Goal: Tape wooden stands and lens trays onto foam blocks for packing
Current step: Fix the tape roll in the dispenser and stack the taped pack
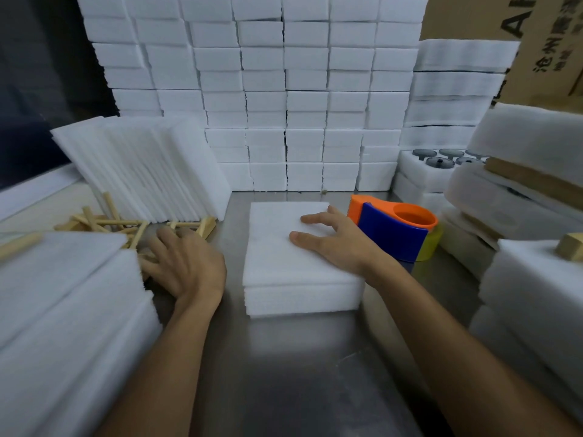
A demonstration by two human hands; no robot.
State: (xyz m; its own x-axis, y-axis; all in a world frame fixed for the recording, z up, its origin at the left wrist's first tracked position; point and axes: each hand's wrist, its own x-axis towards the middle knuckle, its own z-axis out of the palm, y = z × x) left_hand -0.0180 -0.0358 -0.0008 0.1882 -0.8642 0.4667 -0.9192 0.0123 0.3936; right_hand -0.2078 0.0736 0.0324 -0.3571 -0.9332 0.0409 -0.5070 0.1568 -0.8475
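Observation:
A white foam block (284, 263) lies flat on the steel table (299, 373) in the middle. My right hand (334, 241) rests on its top right part with fingers spread and straight. To the left, my left hand (186, 263) reaches into a pile of wooden stands (107, 222); its fingertips are hidden among the sticks and blurred. An orange and blue tape dispenser (397, 231) with a yellowish roll stands just right of the foam block. A lens tray (441, 165) holding dark round lenses sits at the back right.
A wall of stacked foam blocks (284, 89) fills the back. Leaning foam sheets (145, 171) stand at the back left. A foam stack (63, 310) rises at the near left. Packed foam bundles with wooden stands (530, 190) pile up on the right, before a cardboard box (542, 42).

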